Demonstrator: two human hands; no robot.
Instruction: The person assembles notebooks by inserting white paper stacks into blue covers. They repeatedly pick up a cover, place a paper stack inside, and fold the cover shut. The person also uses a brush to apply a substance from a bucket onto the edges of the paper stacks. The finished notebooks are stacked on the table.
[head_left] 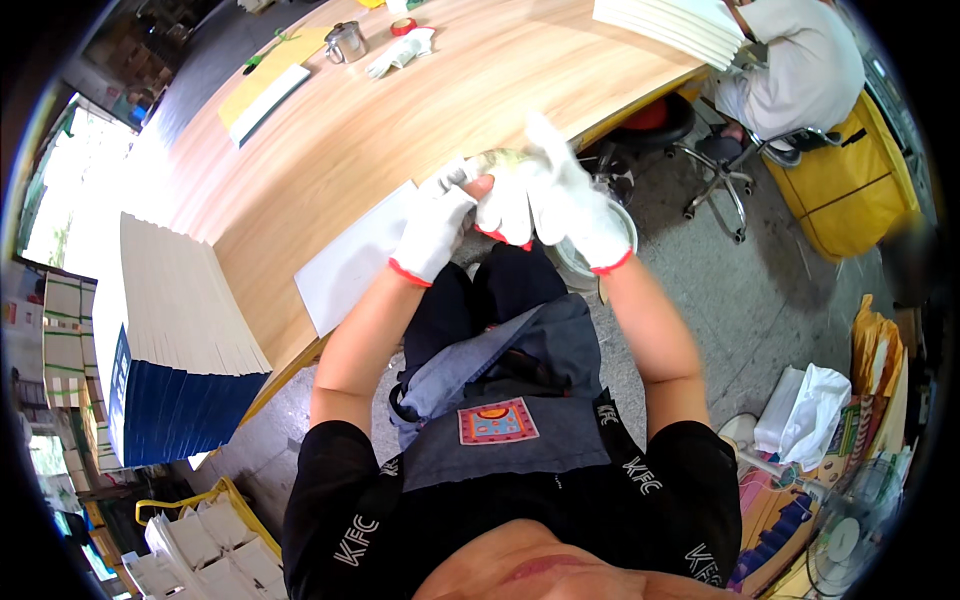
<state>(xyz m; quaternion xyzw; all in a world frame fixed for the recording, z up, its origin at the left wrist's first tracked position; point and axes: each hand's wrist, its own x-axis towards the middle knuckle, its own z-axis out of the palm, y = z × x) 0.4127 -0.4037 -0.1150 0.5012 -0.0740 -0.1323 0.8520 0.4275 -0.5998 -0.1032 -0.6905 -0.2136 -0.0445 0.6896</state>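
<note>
My left hand (pixel 432 232), in a white knit glove with a red cuff, is closed in front of me, its bare thumb tip showing. Against that thumb hangs a loose white glove (pixel 507 212), red hem down. Just above it shows a pale yellowish piece (pixel 500 160) whose kind I cannot make out. My right hand (pixel 585 210), gloved the same way, is right beside the loose glove; motion smears its fingers, so their grip is unclear. Both hands are over my lap at the table's near edge. Below the left hand lies a white sheet (pixel 355 255).
The wooden table (pixel 300 170) carries a tall stack of blue-covered books (pixel 185 350), a metal cup (pixel 346 42), red tape (pixel 403 26) and white paper stacks (pixel 665 25). A pale bucket (pixel 625 232) stands beside my right hand. A person (pixel 800 70) sits at the far right.
</note>
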